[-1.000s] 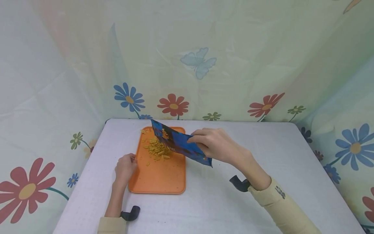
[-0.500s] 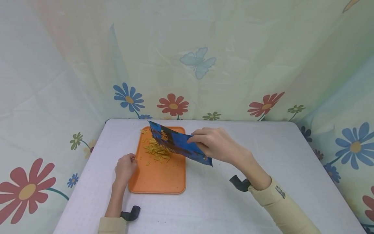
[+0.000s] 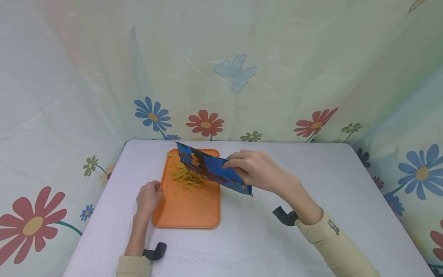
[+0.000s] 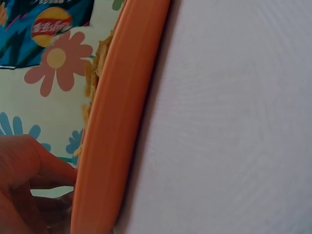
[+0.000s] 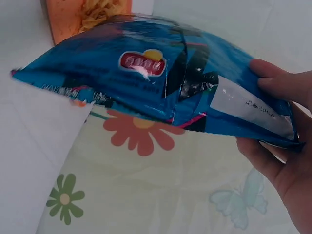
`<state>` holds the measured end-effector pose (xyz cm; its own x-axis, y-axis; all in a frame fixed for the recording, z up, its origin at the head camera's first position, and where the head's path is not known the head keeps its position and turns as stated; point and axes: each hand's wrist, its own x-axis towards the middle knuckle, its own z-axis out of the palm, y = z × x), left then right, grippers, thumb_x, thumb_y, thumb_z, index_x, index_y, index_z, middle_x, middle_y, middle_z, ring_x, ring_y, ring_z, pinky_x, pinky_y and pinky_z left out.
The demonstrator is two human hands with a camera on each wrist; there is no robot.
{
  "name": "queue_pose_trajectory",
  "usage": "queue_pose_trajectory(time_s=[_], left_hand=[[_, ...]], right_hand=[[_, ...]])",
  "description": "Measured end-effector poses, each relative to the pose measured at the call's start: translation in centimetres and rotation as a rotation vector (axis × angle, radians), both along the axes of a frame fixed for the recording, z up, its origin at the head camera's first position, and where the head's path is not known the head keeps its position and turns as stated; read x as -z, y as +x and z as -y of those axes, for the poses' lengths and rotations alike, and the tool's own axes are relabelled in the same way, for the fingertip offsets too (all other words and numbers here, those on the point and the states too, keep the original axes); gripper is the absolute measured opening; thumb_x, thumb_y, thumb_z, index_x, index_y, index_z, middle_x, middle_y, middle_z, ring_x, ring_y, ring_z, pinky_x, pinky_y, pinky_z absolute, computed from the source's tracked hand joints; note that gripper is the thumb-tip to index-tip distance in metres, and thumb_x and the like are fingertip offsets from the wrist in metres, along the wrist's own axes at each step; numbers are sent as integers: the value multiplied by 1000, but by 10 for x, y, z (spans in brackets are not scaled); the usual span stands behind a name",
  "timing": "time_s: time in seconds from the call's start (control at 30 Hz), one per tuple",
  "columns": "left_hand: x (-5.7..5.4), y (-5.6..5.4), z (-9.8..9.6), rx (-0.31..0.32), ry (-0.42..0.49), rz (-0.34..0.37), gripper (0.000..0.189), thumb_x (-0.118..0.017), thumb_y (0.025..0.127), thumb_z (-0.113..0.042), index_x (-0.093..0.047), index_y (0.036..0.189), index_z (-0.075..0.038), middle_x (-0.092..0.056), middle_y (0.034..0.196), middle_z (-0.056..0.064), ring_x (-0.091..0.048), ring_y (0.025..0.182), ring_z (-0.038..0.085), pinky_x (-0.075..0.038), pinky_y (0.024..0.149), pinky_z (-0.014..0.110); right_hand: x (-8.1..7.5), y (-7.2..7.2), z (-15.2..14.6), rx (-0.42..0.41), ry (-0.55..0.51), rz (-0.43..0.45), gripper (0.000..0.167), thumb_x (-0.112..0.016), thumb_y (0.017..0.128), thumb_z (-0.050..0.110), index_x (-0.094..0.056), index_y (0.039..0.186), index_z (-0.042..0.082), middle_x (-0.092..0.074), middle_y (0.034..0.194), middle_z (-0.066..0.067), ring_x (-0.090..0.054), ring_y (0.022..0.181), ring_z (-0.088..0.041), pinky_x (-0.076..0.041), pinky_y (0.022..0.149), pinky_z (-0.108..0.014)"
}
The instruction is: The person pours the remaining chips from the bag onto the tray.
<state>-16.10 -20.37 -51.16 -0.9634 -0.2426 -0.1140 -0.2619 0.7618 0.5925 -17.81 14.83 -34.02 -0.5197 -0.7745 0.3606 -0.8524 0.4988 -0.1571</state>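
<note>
A blue snack bag (image 3: pixel 214 169) slants over an orange tray (image 3: pixel 187 211), its left end above a pile of yellow stick-shaped snacks (image 3: pixel 185 177). My right hand (image 3: pixel 257 171) grips the bag near its right end; in the right wrist view the thumb and fingers lie on opposite faces of the bag (image 5: pixel 146 78). At the tray's left rim is my left hand (image 3: pixel 149 198), and the left wrist view shows its fingertips (image 4: pixel 58 170) against the tray's side wall (image 4: pixel 117 112). A few crumbs lie loose around the pile.
The tray stands on a white-covered table (image 3: pixel 277 250), left of centre. A flower-printed curtain (image 3: pixel 221 96) closes off the back and both sides. Each wrist wears a black camera band (image 3: pixel 285 216). Tiny dark specks dot the cloth near the front.
The bag's left end has shifted slightly left over the tray. Both hands stay in nearly the same place, and the snack pile looks much the same.
</note>
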Motion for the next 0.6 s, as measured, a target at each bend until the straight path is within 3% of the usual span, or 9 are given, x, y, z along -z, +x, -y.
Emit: queue_pose_trajectory(time_s=[0.37, 0.6], left_hand=[[0, 0, 0, 1, 0, -3, 28, -61, 96, -2, -67, 122, 8, -74, 98, 21, -65, 70, 23, -49, 59, 32], [-1, 0, -1, -1, -3, 1, 28, -61, 95, -2, -67, 122, 8, -74, 97, 21, -65, 70, 23, -49, 59, 33]], right_hand=[[-3, 1, -1, 16, 18, 1, 22, -74, 89, 0, -80, 108, 11, -78, 109, -4, -73, 95, -21, -55, 65, -22], [-4, 2, -1, 9, 28, 26, 22, -71, 91, 0, -80, 107, 12, -77, 108, -3, -73, 93, -19, -49, 58, -18]])
